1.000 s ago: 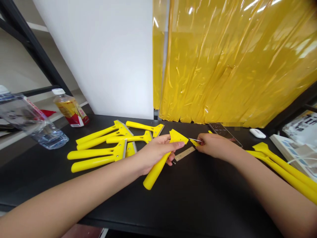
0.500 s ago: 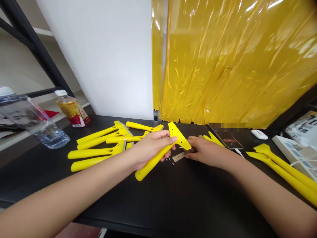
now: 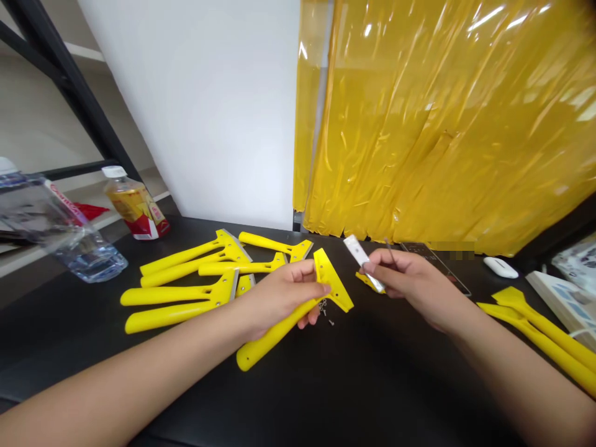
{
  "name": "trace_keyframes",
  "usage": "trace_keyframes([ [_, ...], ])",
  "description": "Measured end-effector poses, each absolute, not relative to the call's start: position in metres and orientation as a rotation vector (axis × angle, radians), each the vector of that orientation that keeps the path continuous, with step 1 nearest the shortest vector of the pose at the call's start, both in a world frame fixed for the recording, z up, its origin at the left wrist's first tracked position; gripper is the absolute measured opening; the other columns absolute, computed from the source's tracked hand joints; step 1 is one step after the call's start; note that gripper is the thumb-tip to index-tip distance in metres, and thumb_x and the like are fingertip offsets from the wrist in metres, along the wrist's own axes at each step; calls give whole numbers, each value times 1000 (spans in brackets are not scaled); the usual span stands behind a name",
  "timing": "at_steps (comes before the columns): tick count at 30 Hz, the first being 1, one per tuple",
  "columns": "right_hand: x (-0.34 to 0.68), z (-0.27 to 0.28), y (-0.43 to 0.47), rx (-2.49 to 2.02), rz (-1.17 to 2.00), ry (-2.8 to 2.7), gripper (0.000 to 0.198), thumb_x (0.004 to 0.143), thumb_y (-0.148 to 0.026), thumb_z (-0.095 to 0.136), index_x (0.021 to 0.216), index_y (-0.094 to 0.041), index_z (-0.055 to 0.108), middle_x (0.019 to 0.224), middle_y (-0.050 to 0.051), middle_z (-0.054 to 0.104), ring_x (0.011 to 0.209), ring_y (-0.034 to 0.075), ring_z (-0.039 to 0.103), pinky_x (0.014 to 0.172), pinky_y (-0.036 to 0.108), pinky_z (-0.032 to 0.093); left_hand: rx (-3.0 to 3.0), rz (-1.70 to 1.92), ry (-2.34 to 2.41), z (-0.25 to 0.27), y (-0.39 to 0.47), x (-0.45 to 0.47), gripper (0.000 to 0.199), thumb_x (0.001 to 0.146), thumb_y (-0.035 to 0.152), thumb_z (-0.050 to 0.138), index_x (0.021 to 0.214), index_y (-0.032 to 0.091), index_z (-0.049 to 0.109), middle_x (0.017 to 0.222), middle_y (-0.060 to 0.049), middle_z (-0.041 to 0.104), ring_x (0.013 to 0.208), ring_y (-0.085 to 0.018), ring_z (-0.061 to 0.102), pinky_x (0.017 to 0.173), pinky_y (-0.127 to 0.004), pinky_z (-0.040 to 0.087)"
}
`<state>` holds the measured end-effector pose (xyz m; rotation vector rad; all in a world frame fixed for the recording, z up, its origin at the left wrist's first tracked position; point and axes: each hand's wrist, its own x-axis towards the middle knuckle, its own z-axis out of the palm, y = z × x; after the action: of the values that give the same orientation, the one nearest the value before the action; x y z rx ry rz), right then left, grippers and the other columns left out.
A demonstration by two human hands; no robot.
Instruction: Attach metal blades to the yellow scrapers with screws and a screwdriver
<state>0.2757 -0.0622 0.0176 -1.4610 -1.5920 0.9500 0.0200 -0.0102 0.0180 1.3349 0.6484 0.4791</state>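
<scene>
"While I follow this from the far end, what has just changed?"

"The pale strip [image 3: 357,254], flat on the bench [image 3: 395,372] half a second ago, is now up in the right hand [image 3: 406,276], right of centre. So I have it and the yellow scraper [image 3: 286,325] both in hand, still apart."

"And each grip?"

"The left hand [image 3: 280,299] is wrapped around that scraper at lower centre; no blade shows on its head. The right pinches the strip, plus one thin rod [image 3: 390,249]."

"Your count?"

"Six other scrapers [image 3: 167,296] on the left, two yellow handles [image 3: 559,338] at the right edge, two bottles [image 3: 137,205] far left, one phone [image 3: 436,263], one white case [image 3: 500,267]. The screws [image 3: 331,322] near the centre are too tiny to count; one yellow piece [image 3: 367,283] is partly hidden."
</scene>
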Motion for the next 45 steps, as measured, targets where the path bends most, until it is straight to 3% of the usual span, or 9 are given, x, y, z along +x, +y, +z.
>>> trace_keyframes([
  [6, 252, 26, -78, -1288, 1122, -1395, 25, 90, -47, 77, 98, -24, 70, 81, -1, 60, 68, 12, 47, 58, 24, 36, 1423, 455, 664, 18, -20, 24, 14, 94, 32, 66, 94, 19, 61, 68, 5, 56, 51, -8, 54, 46, -19, 42],
  [11, 241, 24, -80, -1196, 1196, -1419, 26, 82, -36, 86, 92, -23, 66, 80, -2, 62, 74, 13, 55, 67, 25, 44, 1493, 440, 645, 17, -23, 25, 24, 95, 42, 68, 101, 19, 64, 64, 6, 54, 51, -9, 54, 45, -18, 43],
  [17, 233, 14, -77, -1125, 1261, -1409, 28, 83, -36, 86, 89, -22, 63, 83, -2, 64, 77, 13, 57, 72, 26, 46, 1537, 393, 695, 11, -25, 27, 29, 90, 45, 74, 98, 20, 62, 63, 7, 54, 48, -9, 52, 41, -18, 42],
  [21, 234, 13, -77, -1160, 1217, -1420, 28, 88, -43, 81, 88, -21, 64, 76, -4, 56, 67, 9, 46, 60, 23, 38, 1578, 335, 747, 10, -26, 25, 26, 91, 45, 70, 94, 20, 61, 58, 7, 52, 46, -9, 51, 41, -18, 41],
  [25, 240, 14, -78, -1224, 1181, -1392, 29, 96, -48, 72, 89, -21, 63, 68, -6, 44, 58, 8, 34, 52, 23, 27, 1576, 291, 729, 10, -27, 24, 27, 89, 45, 71, 96, 20, 63, 66, 5, 57, 48, -9, 51, 41, -19, 40],
  [33, 239, 13, -77, -1208, 1165, -1396, 26, 93, -42, 74, 86, -20, 61, 69, -4, 52, 59, 9, 37, 53, 25, 28, 1558, 272, 717, 12, -28, 25, 29, 87, 46, 74, 94, 20, 64, 68, 5, 58, 48, -9, 53, 41, -19, 41],
  [38, 249, 13, -74, -1210, 1193, -1327, 25, 92, -40, 73, 85, -22, 58, 71, -4, 58, 56, 9, 37, 52, 27, 24, 1559, 395, 778, 17, -22, 21, 31, 91, 49, 70, 84, 21, 58, 52, 6, 54, 43, -11, 52, 40, -20, 41],
  [45, 260, 22, -74, -1498, 841, -1901, 18, 95, -36, 67, 83, -24, 68, 77, -1, 57, 73, 15, 47, 66, 31, 35, 1659, 532, 875, 20, -11, 17, 35, 92, 51, 69, 82, 20, 57, 53, 4, 59, 43, -11, 52, 42, -21, 40],
])
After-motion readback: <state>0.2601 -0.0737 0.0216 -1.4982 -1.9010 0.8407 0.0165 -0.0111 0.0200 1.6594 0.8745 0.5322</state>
